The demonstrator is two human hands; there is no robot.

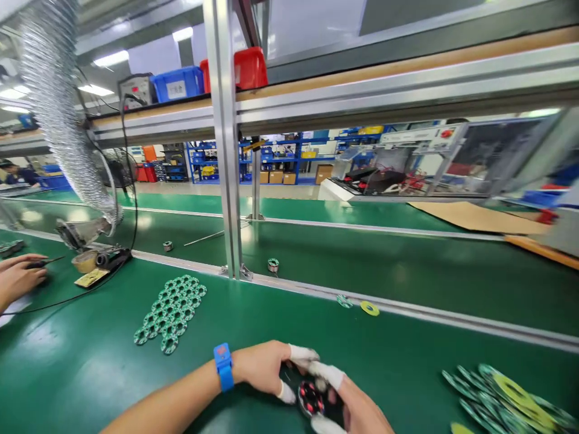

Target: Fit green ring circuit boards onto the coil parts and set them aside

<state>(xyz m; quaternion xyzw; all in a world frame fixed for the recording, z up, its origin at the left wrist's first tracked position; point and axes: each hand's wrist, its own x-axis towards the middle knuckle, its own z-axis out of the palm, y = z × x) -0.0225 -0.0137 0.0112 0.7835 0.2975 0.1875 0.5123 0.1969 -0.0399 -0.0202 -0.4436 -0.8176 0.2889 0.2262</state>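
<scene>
Low in the middle, a small round motor stator (310, 398), dark with red spots around its ring, sits between my two hands. My left hand (265, 366) wears a blue wrist strap (223, 366) and white finger cots; its thumb tip meets the stator's left edge, its fingers curving over the far side. My right hand (359, 405), also in white finger cots, closes round the stator from the right, thumb at the near edge. The fingertips of both hands meet above it. Part of the stator is hidden by fingers.
Ring-shaped green circuit boards (169, 310) lie in a cluster at left. More boards and yellow rings (515, 392) are piled at right. A metal post (224, 138) rises beyond my hands. At far left, another person's hand (20, 280) holds a thin tool near a duct (67, 108).
</scene>
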